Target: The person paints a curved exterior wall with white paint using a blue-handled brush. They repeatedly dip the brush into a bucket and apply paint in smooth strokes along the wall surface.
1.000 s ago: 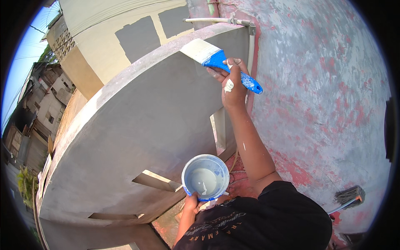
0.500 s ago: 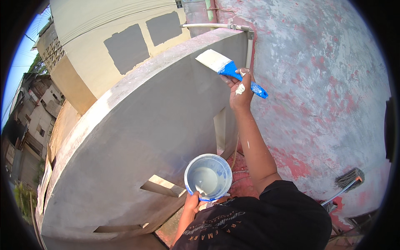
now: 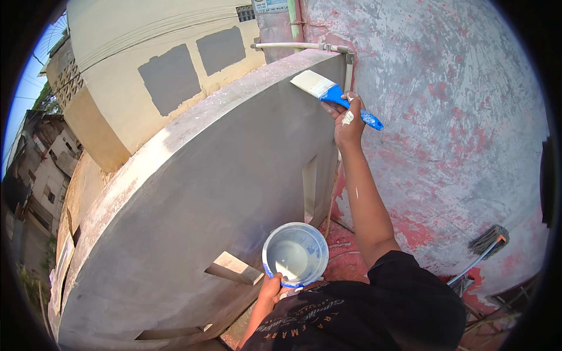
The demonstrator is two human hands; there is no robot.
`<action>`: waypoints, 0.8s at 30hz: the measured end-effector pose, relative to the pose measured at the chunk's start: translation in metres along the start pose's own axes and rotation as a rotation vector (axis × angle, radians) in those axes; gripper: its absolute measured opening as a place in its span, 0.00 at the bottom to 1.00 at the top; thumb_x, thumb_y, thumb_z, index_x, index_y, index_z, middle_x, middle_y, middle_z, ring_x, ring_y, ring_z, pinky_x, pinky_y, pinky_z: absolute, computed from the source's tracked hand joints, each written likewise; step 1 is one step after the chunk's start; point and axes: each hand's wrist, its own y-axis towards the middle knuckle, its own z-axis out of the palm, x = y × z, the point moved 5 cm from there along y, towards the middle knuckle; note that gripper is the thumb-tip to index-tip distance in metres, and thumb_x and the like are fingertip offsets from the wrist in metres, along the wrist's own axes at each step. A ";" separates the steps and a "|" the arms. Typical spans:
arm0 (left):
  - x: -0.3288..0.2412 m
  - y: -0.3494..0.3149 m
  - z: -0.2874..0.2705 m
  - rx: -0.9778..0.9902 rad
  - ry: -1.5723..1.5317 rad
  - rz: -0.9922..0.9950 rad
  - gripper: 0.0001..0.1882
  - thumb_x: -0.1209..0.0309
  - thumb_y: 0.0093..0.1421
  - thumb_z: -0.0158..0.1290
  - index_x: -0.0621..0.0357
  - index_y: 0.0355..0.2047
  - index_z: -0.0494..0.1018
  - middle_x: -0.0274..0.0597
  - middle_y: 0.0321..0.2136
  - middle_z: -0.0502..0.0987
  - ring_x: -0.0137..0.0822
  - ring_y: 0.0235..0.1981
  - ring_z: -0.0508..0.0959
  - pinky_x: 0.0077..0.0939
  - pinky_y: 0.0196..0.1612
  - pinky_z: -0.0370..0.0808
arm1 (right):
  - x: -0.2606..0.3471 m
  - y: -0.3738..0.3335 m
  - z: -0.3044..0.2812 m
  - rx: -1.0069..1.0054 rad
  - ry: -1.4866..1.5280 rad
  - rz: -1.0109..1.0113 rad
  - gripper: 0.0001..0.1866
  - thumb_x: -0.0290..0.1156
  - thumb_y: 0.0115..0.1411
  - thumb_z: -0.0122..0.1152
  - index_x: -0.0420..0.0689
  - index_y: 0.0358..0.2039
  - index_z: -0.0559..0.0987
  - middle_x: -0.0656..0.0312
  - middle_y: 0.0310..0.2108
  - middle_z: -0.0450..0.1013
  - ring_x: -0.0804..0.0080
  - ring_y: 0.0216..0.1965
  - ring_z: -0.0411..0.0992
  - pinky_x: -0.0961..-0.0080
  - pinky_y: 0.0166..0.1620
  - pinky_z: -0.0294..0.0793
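My right hand (image 3: 349,121) is closed around the blue handle of a wide paintbrush (image 3: 316,86). The bristles are coated in pale cream paint and point up and left, by the upper part of a grey parapet wall (image 3: 234,158); whether they touch it I cannot tell. Cream paint smears the back of this hand. Low and close to my body, my left hand (image 3: 273,288) grips the rim of a translucent plastic bucket (image 3: 295,255) with a blue edge. Some pale, thin paint lies in the bottom. The fingers under the bucket are partly hidden.
A pale pipe (image 3: 298,45) crosses the wall's far end and bends down the corner. To the right rises a patchy grey and pink wall (image 3: 433,128), with a mop (image 3: 490,240) leaning there. The grey wall has slanted openings (image 3: 234,268). Beyond stands a cream building (image 3: 129,76).
My right hand and the brush have shifted slightly right along the wall's upper part. The view has tilted a little; the bucket stays in my left hand.
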 end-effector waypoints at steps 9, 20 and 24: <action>-0.001 0.008 -0.008 0.046 -0.128 -0.052 0.27 0.79 0.56 0.45 0.67 0.59 0.61 0.52 0.42 0.74 0.46 0.35 0.82 0.40 0.31 0.88 | -0.018 -0.078 -0.015 -0.140 -0.168 0.182 0.10 0.37 0.68 0.49 0.43 0.36 0.69 0.58 0.39 0.70 0.57 0.42 0.79 0.53 0.50 0.82; -0.006 -0.004 -0.015 0.107 -0.027 -0.017 0.26 0.78 0.59 0.43 0.71 0.60 0.60 0.57 0.46 0.74 0.47 0.40 0.82 0.40 0.38 0.88 | -0.021 -0.110 0.030 -0.121 -0.182 0.319 0.09 0.37 0.67 0.49 0.45 0.36 0.68 0.57 0.40 0.68 0.54 0.44 0.79 0.51 0.51 0.82; 0.002 -0.011 -0.030 0.106 -0.071 -0.024 0.26 0.79 0.58 0.43 0.71 0.58 0.61 0.55 0.43 0.74 0.45 0.37 0.82 0.39 0.35 0.87 | 0.002 -0.104 0.039 -0.116 -0.032 0.125 0.09 0.38 0.67 0.51 0.46 0.36 0.69 0.58 0.40 0.70 0.56 0.44 0.79 0.51 0.51 0.81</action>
